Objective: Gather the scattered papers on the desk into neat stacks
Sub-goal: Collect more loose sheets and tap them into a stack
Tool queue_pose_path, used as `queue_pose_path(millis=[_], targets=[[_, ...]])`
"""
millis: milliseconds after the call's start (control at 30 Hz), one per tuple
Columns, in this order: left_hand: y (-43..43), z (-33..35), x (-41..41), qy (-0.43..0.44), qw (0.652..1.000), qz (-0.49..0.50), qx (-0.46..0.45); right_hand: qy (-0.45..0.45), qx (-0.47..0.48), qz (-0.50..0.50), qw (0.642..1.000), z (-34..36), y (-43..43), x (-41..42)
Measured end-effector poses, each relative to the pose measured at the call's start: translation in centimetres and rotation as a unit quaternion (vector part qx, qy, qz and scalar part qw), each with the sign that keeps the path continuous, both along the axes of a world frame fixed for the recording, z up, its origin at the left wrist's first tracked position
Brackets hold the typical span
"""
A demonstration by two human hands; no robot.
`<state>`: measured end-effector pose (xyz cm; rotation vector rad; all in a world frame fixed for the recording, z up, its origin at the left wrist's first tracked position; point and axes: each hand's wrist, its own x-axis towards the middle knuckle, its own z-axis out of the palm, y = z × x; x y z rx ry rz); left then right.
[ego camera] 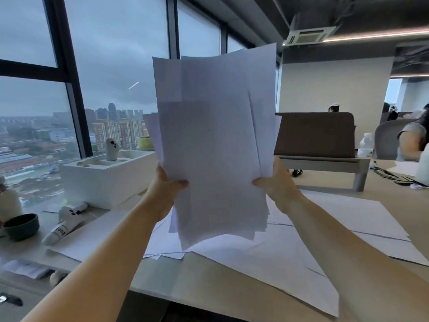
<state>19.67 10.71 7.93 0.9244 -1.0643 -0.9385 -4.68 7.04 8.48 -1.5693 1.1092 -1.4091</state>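
The left hand (166, 191) pinches the left edge of the sheaf (216, 147), its thumb on the near face and its other fingers hidden behind the paper. The right hand (277, 184) grips the opposite edge in the same way. Both grips sit low on the sheaf. The sheaf is held upright, clear of the desk (209, 275), directly above the loose sheets (278, 252) spread across it. Its sheets are not aligned — the top edges stand at different heights, the sides fan out and the bottom corners step unevenly.

Hazards, as judged from this position:

1. The tall upper portion has no support. If either pinch slackens, the outer sheets will probably slide out and drop.
2. One sheet protrudes at the left side. It cannot be seen whether a thumb bears on it, so it is the likeliest to slip.
3. Tapping the bottom edge down here would land on the loose sheets, which may skid or crease — a bare patch of desk is safer.
4. A wide swing to the left risks striking the white box (104, 182) or the controller (67, 219) lying beside it.
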Motion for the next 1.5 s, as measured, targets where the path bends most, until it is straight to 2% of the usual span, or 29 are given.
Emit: queue_pose_path(millis=[100,200,367,467,567,700,867,1133,1233,1333,1500], targets=[[-1.3,0.6,-2.9,0.020,0.999,-0.017,-0.025,-0.025,-0.030,-0.014,0.999,2.0,0.3,-2.8],[-2.2,0.5,-5.3,-0.002,0.999,-0.027,-0.021,-0.035,-0.044,-0.028,0.998,2.6,0.5,-5.2],[-2.7,-0.1,-8.9,-0.008,0.998,-0.050,-0.022,-0.027,-0.019,-0.053,0.998,1.7,0.4,-7.4],[-2.9,0.2,-10.1,-0.029,0.998,-0.011,-0.055,-0.035,-0.036,-0.058,0.997,1.3,0.2,-7.9],[-3.0,1.1,-10.7,-0.012,0.996,-0.005,-0.084,-0.051,-0.075,-0.097,0.991,2.0,0.3,-8.2],[-3.1,1.3,-10.5,-0.031,0.995,0.004,-0.090,-0.089,-0.067,-0.062,0.992,2.3,0.9,-8.8],[-2.7,-0.6,-10.5,-0.069,0.995,-0.012,-0.068,-0.045,-0.030,-0.023,0.998,-0.4,1.4,-8.8],[-3.0,0.9,-10.7,-0.068,0.990,-0.009,-0.125,-0.045,-0.060,-0.069,0.995,0.9,1.4,-9.0],[-2.4,-0.9,-10.7,-0.055,0.994,-0.038,-0.090,-0.052,-0.029,-0.066,0.996,-0.8,1.7,-9.3],[-2.2,-3.3,-10.8,-0.090,0.994,-0.040,-0.044,-0.038,0.010,-0.058,0.998,-2.7,2.4,-9.4],[-2.8,-2.5,-12.0,-0.104,0.994,0.007,-0.038,-0.019,-0.010,-0.093,0.995,-1.5,2.4,-9.3]])
